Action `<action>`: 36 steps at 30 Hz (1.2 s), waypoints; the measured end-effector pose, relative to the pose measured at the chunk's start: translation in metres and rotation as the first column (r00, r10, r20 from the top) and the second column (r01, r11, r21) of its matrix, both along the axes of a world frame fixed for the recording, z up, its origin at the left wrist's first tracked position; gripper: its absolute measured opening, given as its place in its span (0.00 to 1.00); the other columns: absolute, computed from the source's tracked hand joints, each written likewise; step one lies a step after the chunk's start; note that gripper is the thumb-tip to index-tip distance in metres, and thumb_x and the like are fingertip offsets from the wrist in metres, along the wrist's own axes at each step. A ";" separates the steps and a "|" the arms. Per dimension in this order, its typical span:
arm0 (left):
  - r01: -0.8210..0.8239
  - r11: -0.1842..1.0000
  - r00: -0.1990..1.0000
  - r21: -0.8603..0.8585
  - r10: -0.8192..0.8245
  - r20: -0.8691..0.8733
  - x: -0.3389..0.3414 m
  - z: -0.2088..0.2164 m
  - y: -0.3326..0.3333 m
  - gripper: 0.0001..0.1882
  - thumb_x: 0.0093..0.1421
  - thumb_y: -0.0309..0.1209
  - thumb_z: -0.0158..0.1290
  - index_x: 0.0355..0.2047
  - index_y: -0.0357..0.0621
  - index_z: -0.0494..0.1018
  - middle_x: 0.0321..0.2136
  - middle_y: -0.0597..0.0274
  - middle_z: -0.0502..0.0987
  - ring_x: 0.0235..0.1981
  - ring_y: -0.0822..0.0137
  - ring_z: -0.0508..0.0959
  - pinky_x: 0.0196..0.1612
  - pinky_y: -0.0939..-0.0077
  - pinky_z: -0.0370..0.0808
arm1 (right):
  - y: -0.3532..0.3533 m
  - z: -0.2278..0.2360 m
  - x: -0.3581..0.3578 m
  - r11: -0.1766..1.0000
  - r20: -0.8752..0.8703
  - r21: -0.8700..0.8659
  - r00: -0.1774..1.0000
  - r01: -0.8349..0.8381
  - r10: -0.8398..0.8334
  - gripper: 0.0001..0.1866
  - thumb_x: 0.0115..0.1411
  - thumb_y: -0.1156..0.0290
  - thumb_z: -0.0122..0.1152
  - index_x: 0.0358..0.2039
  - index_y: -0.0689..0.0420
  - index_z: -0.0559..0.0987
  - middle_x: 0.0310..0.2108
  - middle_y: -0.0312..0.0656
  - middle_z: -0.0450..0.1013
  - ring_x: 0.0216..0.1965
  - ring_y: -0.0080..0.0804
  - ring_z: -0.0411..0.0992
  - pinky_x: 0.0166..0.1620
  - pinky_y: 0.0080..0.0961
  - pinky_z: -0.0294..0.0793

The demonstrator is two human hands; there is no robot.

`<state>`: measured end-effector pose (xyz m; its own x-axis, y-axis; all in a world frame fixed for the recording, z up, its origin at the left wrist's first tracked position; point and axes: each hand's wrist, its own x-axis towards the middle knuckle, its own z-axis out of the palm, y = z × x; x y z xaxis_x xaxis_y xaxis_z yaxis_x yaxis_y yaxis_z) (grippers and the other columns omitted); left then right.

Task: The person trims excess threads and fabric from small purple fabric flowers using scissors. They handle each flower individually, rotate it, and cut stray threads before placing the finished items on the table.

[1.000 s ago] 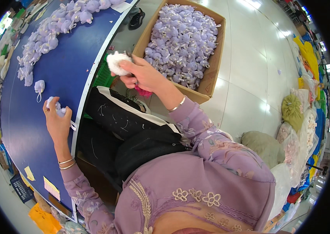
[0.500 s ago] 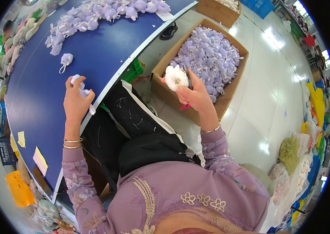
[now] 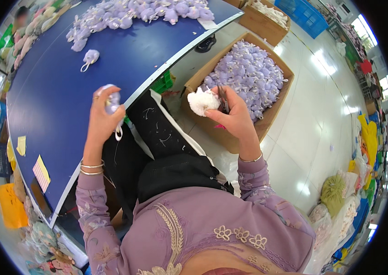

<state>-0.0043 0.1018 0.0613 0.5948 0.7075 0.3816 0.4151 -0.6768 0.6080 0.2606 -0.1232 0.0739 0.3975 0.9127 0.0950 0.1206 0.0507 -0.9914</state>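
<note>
My left hand (image 3: 98, 123) is closed around a small lilac plush keychain (image 3: 112, 101) near the table's edge, its white loop hanging below the fingers. In my right hand (image 3: 236, 117), above the near side of the carton, is a fluffy white plush piece (image 3: 201, 102). A dark metal tool that looks like thread snips (image 3: 223, 99) is held in the same hand, against the fingers. Another lilac plush (image 3: 91, 57) with a loop lies alone on the blue table (image 3: 125, 59), beyond my left hand.
A large pile of lilac plushes (image 3: 129, 16) covers the table's far side. On the floor to the right stands a carton (image 3: 274, 110) full of lilac plushes. Behind it are a carton of white pieces (image 3: 262, 23) and a blue crate (image 3: 301, 18). A green crate (image 3: 162, 82) sits under the table.
My left hand has moved right and toward the table's edge with the lilac plush in it. The white piece in my right hand has turned slightly, and the view has shifted a little.
</note>
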 end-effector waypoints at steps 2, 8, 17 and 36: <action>0.305 0.718 0.930 -0.626 -0.083 0.357 -0.003 -0.003 -0.030 0.25 0.50 0.27 0.55 0.51 0.42 0.70 0.42 0.60 0.73 0.41 0.70 0.74 0.46 0.75 0.73 | 0.007 -0.001 -0.012 0.998 -0.021 0.014 0.998 -0.064 0.064 0.25 0.52 0.77 0.69 0.50 0.61 0.71 0.41 0.34 0.71 0.43 0.17 0.67 0.47 0.16 0.68; 0.437 0.382 0.876 -0.814 0.023 0.481 0.002 -0.066 -0.101 0.24 0.57 0.28 0.56 0.54 0.42 0.68 0.42 0.63 0.74 0.42 0.73 0.75 0.45 0.77 0.73 | 0.030 -0.015 -0.055 0.965 -0.111 -0.053 0.962 -0.256 0.249 0.22 0.55 0.78 0.67 0.50 0.62 0.71 0.42 0.33 0.72 0.40 0.14 0.67 0.40 0.14 0.68; 0.329 0.407 0.888 -0.852 0.174 0.426 -0.011 -0.081 -0.109 0.23 0.54 0.31 0.58 0.50 0.39 0.71 0.38 0.65 0.76 0.37 0.75 0.75 0.40 0.80 0.72 | 0.053 -0.048 -0.098 0.936 -0.032 -0.157 0.949 -0.315 0.314 0.12 0.59 0.78 0.60 0.44 0.63 0.74 0.42 0.34 0.71 0.33 0.12 0.66 0.34 0.13 0.68; 0.368 0.220 0.859 -0.903 0.291 0.421 -0.014 -0.090 -0.110 0.21 0.57 0.35 0.55 0.47 0.36 0.71 0.36 0.60 0.77 0.36 0.70 0.77 0.41 0.77 0.73 | 0.058 -0.052 -0.015 0.972 0.186 -0.161 0.973 0.169 -0.138 0.10 0.63 0.68 0.58 0.39 0.61 0.80 0.29 0.27 0.72 0.30 0.14 0.66 0.36 0.14 0.66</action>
<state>-0.0182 -0.0086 -0.0289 0.6357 0.6841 -0.3577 -0.1088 0.5381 0.8358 0.2456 -0.0656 0.0219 0.5254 0.8507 0.0189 0.2834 -0.1540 -0.9466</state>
